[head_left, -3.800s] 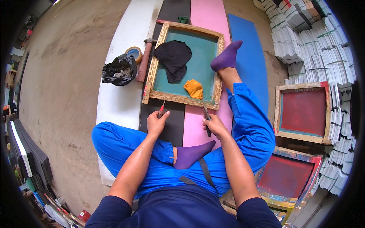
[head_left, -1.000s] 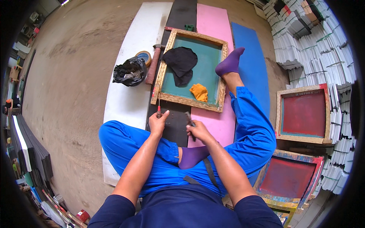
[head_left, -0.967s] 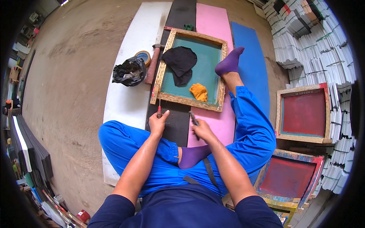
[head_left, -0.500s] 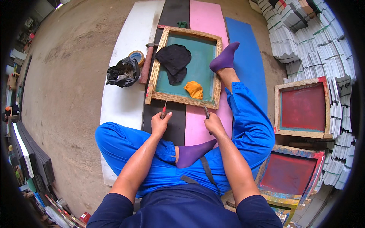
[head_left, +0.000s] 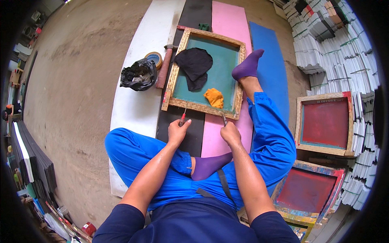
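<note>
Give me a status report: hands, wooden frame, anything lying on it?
Left hand: gripping red-handled tool at near edge of rectangular wooden frame. Right hand: gripping dark tool, same edge. Frame: flat; black cloth and crumpled orange cloth on its green panel.

Flecked tan frame (head_left: 202, 108), teal mesh (head_left: 223, 65), black cloth (head_left: 194, 62), yellow-orange cloth (head_left: 214, 98) (both plain), red-and-dark tool handle (head_left: 183, 117)

mats (head_left: 133, 113) are covering the floor (head_left: 85, 101). a frame (head_left: 204, 108), a hammer (head_left: 164, 69), tape (head_left: 153, 57) and a bag (head_left: 138, 77) are lying on them.
</note>
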A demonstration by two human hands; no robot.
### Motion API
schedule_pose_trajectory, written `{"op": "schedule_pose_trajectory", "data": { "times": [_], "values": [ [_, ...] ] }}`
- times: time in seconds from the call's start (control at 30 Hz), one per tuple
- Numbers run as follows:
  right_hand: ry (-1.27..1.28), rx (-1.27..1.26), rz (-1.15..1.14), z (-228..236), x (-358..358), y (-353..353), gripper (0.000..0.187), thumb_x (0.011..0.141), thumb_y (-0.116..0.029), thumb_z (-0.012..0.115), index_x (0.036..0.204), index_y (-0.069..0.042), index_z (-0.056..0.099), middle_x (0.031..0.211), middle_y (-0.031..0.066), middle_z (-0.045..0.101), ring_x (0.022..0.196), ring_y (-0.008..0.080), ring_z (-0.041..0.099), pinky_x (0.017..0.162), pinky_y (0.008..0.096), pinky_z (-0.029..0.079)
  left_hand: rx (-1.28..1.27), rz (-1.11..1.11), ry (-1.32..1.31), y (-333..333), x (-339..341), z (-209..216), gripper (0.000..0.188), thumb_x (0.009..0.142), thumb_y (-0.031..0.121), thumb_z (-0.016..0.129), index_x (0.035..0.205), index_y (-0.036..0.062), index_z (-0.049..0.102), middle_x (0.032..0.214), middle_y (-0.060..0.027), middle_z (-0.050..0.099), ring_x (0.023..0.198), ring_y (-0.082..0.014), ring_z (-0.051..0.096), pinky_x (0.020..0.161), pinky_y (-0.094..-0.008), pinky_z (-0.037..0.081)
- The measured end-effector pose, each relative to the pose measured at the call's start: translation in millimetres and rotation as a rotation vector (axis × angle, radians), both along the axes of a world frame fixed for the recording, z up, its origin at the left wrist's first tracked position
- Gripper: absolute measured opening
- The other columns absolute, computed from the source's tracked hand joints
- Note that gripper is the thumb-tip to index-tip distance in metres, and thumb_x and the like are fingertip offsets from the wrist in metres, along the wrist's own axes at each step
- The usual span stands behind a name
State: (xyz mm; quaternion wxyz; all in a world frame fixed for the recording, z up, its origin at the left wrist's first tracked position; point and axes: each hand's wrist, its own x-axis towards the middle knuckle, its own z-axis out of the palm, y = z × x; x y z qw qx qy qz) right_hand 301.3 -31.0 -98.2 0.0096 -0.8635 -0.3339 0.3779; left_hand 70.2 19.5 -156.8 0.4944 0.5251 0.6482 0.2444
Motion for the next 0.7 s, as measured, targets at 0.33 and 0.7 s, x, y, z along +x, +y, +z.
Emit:
{"op": "schedule_pose_trajectory", "data": {
  "times": [0.33,0.7],
  "values": [
    [-0.082,0.145,-0.003,-22,-5,-17,0.034,0.095,-0.030,0.054,0.103,0.002,0.063,0.098,0.0291,0.070,0.098,0.0492,0.066,0.088,0.0567,0.051,-0.036,-0.012,-0.031,-1,4,-7,0.048,0.087,0.041,0.076,0.062,0.0053,0.056,0.055,0.0025,0.048,0.052,-0.0082,0.042,0.048,-0.0321,0.032],
    [0.683,0.444,-0.398,-74,7,-32,0.024,0.099,-0.024,0.061,0.086,-0.005,0.057,0.062,0.0044,0.059,0.046,0.0113,0.056,0.041,0.0280,0.044,-0.104,0.010,-0.158,1,4,-3,0.044,0.088,0.037,0.076,0.064,0.0058,0.057,0.056,0.0022,0.050,0.048,-0.0083,0.042,0.045,-0.0302,0.032]
  ]
}}
